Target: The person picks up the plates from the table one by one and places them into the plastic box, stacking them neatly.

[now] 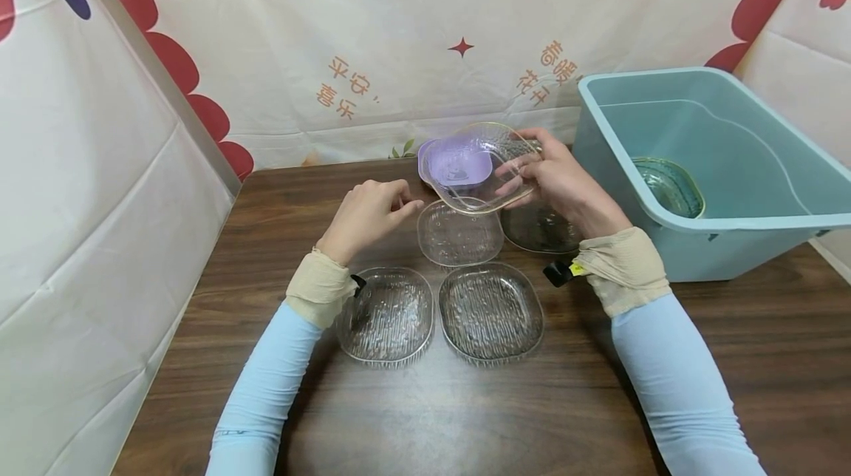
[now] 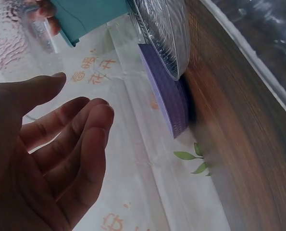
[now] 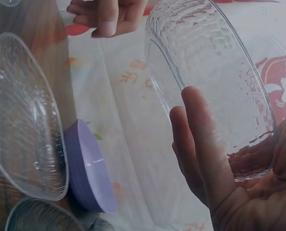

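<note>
My right hand holds a clear glass bowl with a gold rim by its right side, tilted above the table. In the right wrist view the fingers lie along its outside, with the thumb by the rim. My left hand is to the left of that bowl, apart from it, its fingers loosely bent around nothing. Below the raised bowl is a clear dish with small bumps on its upper surface. A purple bowl stands behind, partly seen through the glass.
Two ribbed clear dishes, one left and one right, lie nearer the front. A dark translucent dish is partly hidden under my right hand. The blue-green tub at right holds a green bowl. A printed cloth hangs behind.
</note>
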`<action>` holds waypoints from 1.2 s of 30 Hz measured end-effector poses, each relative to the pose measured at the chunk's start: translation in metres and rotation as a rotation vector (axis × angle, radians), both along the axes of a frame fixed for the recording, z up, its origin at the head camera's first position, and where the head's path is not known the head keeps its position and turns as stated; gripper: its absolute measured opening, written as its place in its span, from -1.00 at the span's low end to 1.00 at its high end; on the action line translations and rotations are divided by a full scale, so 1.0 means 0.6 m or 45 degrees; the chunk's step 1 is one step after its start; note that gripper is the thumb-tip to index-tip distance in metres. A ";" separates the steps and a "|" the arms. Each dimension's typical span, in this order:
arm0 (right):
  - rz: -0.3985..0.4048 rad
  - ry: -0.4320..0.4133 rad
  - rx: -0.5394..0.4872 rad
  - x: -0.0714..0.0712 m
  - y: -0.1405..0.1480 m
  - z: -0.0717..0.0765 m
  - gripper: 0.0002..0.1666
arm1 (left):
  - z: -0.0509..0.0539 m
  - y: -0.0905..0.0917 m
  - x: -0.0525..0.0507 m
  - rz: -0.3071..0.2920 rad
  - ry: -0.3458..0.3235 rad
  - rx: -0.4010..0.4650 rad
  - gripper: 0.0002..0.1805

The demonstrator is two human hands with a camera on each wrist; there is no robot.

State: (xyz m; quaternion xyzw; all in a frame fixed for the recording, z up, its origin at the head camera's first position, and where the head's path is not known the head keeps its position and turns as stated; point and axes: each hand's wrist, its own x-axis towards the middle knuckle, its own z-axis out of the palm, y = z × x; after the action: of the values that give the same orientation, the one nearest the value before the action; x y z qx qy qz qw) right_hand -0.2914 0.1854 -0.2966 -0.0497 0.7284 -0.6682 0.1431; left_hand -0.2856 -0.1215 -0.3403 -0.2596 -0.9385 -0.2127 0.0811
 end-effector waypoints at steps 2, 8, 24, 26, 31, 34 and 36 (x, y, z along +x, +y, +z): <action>-0.021 0.021 -0.013 0.004 -0.002 0.006 -0.18 | 0.001 0.001 0.000 -0.004 0.000 -0.002 -0.70; -0.086 0.069 -0.056 0.010 -0.008 0.017 -0.19 | 0.000 0.003 0.003 -0.019 0.004 -0.024 -0.74; -0.135 0.171 -0.177 0.009 0.001 0.079 -0.21 | -0.001 0.004 -0.002 -0.013 0.040 -0.008 -0.76; -0.141 0.179 -0.194 0.007 0.002 0.094 -0.22 | 0.000 0.006 -0.001 -0.021 0.044 0.002 -0.76; -0.162 0.159 -0.311 0.001 0.018 0.118 -0.26 | 0.004 0.009 0.002 -0.034 0.037 0.011 -0.76; -0.177 0.149 -0.334 -0.006 0.032 0.130 -0.29 | 0.003 0.008 0.002 -0.036 0.037 0.010 -0.76; -0.178 0.154 -0.298 -0.009 0.042 0.138 -0.31 | 0.003 0.007 0.003 -0.031 0.037 0.007 -0.76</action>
State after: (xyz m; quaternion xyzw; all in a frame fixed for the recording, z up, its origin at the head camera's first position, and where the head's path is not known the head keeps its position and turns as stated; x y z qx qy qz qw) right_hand -0.2971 0.2106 -0.2140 -0.0556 0.6545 -0.7527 0.0452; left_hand -0.2837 -0.1171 -0.3382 -0.2740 -0.9334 -0.2124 0.0930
